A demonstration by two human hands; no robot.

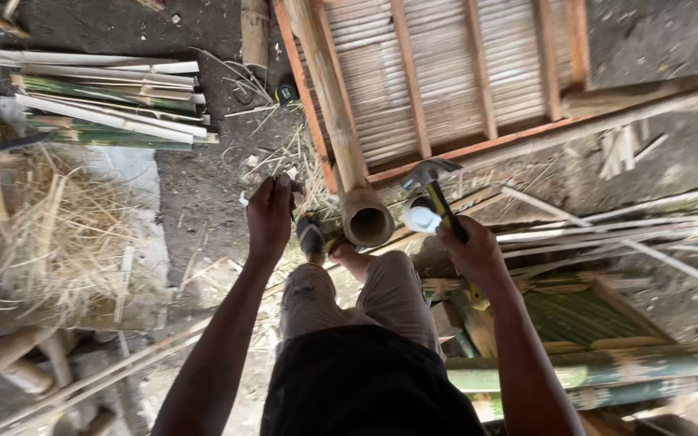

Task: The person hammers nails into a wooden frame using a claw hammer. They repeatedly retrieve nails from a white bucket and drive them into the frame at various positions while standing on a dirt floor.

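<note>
My right hand [472,252] grips the black and yellow handle of a claw hammer [430,176], whose steel head is raised beside the open end of a thick bamboo pole [365,218]. My left hand [270,214] is closed in a fist left of the pole end; whether it pinches something small I cannot tell. The pole runs along the edge of a slatted bamboo panel with reddish wooden battens [446,73]. A small white container [422,218] sits just below the hammer head. My knees and one sandalled foot [310,236] are below the pole.
Split bamboo strips [107,105] are stacked at the upper left. A heap of dry shavings [58,234] lies at the left. Thin slats [607,230] and green bamboo poles [607,375] lie at the right. A tape measure [286,93] rests on the dirt ground.
</note>
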